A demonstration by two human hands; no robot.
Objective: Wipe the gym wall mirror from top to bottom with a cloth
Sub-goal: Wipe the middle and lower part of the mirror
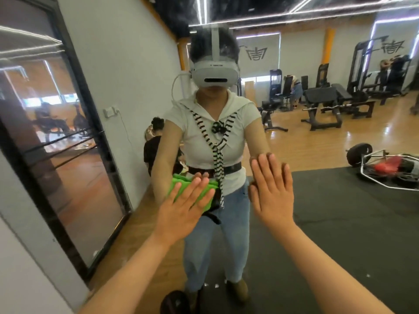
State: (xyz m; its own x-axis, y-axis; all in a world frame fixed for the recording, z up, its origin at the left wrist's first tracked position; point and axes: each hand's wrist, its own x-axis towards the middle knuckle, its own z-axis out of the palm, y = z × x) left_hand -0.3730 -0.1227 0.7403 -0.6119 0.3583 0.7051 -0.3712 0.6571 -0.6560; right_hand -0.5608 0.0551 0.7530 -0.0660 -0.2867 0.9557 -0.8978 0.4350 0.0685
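Gym: wall mirror [340, 223], centre frame, reflecting weight benches [322, 96] upper right.
Palms flat: left hand [183, 209] presses green cloth [181, 180] to glass; right hand [272, 193] touches glass.

A gym, seen in its wall mirror [136, 64]: padded benches [319, 94] and black weight machines [360, 64] stand on the wood floor [317, 141], a barbell [326, 107] racked, rubber matting [351, 211] in the foreground.

Glossy mirror [340, 223] — soft-napped cloth [181, 180]
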